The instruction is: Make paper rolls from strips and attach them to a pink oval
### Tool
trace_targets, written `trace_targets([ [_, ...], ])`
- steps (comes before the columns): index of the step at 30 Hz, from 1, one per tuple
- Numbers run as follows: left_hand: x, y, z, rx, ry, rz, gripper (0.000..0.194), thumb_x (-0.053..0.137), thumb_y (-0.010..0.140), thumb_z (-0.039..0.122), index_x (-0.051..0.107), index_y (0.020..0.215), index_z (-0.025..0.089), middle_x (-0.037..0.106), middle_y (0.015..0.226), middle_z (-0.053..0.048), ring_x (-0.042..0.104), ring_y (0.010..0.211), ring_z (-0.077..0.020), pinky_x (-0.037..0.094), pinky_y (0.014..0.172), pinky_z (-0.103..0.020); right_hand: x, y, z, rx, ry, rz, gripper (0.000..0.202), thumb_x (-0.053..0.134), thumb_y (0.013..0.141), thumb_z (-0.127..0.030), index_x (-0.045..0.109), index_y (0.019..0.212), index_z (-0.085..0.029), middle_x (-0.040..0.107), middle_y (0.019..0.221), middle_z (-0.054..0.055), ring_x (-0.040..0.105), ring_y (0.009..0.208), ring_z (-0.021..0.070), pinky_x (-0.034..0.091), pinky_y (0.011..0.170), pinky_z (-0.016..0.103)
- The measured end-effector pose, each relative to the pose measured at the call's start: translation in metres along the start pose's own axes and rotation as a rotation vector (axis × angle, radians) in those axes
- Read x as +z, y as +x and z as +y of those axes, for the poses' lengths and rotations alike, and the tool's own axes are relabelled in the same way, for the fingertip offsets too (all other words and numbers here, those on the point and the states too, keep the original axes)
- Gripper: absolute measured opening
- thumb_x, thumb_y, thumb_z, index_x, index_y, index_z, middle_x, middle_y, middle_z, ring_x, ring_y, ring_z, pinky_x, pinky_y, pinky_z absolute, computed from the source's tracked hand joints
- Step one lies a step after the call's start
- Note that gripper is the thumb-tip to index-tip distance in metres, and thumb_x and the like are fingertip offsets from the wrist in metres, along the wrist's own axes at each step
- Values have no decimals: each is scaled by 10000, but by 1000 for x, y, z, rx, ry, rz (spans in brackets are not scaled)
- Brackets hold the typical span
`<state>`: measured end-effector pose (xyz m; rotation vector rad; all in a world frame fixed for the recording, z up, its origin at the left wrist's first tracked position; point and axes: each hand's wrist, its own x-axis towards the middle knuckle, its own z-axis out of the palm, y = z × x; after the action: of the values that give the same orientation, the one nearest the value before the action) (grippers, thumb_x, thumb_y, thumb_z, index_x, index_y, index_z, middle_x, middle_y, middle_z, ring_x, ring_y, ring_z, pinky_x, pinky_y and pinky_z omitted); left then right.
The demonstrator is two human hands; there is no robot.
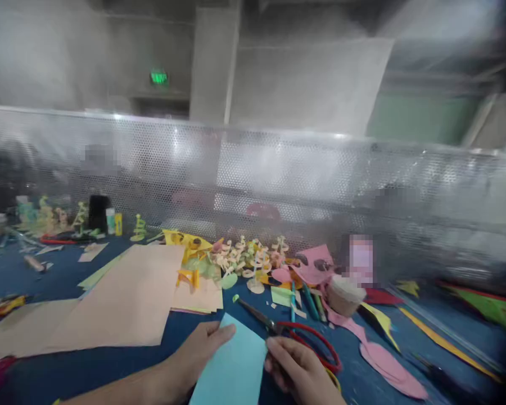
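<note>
Left hand (198,351): fingers closed, blue paper (231,371) pinched
Right hand (297,365): fingers closed on its corner
Blue paper: no cuts spotted
Scissors (259,316): laid nearby
Paper curls (236,256): loads already made, looks like

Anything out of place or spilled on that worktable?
No spill shows. Untidy, though: small paper scraps lie loose near the red-handled scissors, and pink paper trails across the cloth right of them. Possibly just offcuts.
</note>
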<state>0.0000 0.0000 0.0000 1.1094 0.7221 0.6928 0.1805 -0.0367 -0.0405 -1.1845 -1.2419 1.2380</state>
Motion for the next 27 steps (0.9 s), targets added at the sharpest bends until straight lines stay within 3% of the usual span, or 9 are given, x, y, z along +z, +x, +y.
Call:
trace_targets([
  [11, -6, -4, -1, 8, 22, -26, 428, 541, 707, 528, 545, 609, 112, 465, 526, 17, 372, 458, -87, 287, 471, -205, 6, -1, -9, 25, 3, 28, 486, 636, 561, -619, 507, 612, -154, 487, 505, -41, 318, 376, 37, 211, 398, 193],
  [19, -9, -1, -4, 55, 45, -63, 400, 556, 724, 484, 460, 549, 137, 345, 487, 63, 285, 444, -65, 215, 450, -194, 7, -2, -10, 13, -54, 1, 492, 636, 559, -623, 429, 577, -177, 344, 437, -95, 241, 388, 34, 167, 406, 200],
  [23, -10, 0, -5, 81, 101, -56, 362, 625, 676, 451, 524, 607, 110, 406, 523, 42, 342, 470, -71, 260, 474, -193, 5, -1, -7, -19, -88, -18, 478, 645, 580, -597, 423, 583, -174, 321, 474, -92, 233, 431, 41, 156, 426, 207],
  [27, -10, -2, -3, 110, 129, -121, 351, 633, 678, 432, 605, 708, 83, 489, 590, 3, 419, 519, -87, 326, 530, -206, 4, -1, -7, -24, -87, -22, 482, 638, 586, -601, 414, 585, -175, 319, 486, -91, 234, 442, 44, 151, 428, 208],
])
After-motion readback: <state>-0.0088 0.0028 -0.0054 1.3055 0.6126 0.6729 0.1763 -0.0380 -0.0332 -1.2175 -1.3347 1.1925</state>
